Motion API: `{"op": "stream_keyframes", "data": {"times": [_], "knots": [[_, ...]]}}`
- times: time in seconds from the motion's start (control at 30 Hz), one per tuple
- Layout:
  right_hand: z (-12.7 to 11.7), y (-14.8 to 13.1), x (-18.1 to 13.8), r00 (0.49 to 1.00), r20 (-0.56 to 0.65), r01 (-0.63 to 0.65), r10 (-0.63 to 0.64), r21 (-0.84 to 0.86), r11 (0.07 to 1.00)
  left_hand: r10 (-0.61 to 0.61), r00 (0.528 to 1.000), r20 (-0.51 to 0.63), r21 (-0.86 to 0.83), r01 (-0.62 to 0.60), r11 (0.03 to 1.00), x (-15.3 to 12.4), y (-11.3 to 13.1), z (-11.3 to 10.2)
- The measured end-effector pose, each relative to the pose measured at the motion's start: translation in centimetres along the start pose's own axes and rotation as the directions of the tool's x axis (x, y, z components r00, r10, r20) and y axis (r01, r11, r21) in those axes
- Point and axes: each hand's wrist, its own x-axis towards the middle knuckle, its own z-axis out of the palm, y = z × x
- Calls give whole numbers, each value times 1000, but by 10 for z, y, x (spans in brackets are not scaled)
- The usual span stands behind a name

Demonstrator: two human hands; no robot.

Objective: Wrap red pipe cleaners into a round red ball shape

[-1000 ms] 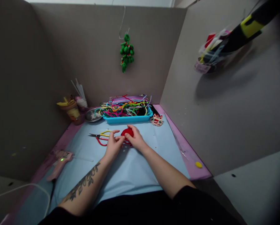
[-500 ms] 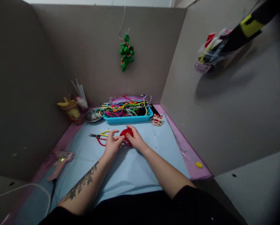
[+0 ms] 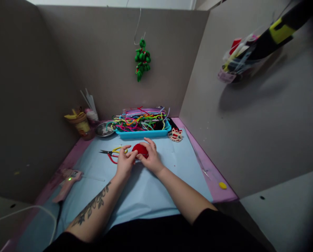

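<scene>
Head view: your left hand (image 3: 125,163) and right hand (image 3: 153,159) together grasp a rounded red piece (image 3: 140,149) above the blue sheet (image 3: 156,196), right of the scissors (image 3: 109,153), with a pinkish label (image 3: 226,76) up right, too blurred to read, and pipe cleaners (image 3: 139,121) beyond.

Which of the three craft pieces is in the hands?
The rounded red piece, held between left hand and right hand. The green one hangs against the back panel; the red-and-white one lies beside the blue tray.
</scene>
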Motion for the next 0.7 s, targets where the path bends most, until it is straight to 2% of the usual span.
{"op": "stream_keyframes", "data": {"times": [0.1, 0.17, 0.27, 0.33, 0.53, 0.7], "knots": [[-1, 12, 4, 980, 31, -198, 197, 221, 955, -14, 998, 60, 16, 13, 1000, -2, 3, 1], [-2, 19, 7, 937, 124, -349, 327, 386, 854, -25, 995, 96, 21, 23, 1000, -3, 4, 2], [-1, 25, 9, 875, 261, -481, 407, 547, 685, -41, 990, 132, 34, 37, 999, -3, 6, 1], [0, 26, 9, 868, 275, -492, 413, 576, 653, -47, 986, 157, 43, 41, 998, -3, 8, 0], [-2, 27, 10, 872, 231, -481, 433, 575, 662, -62, 960, 275, 43, 52, 998, -1, 12, -6], [-3, 26, 10, 867, 230, -489, 442, 561, 668, -62, 958, 280, 107, 33, 994, 3, 8, -8]]}}
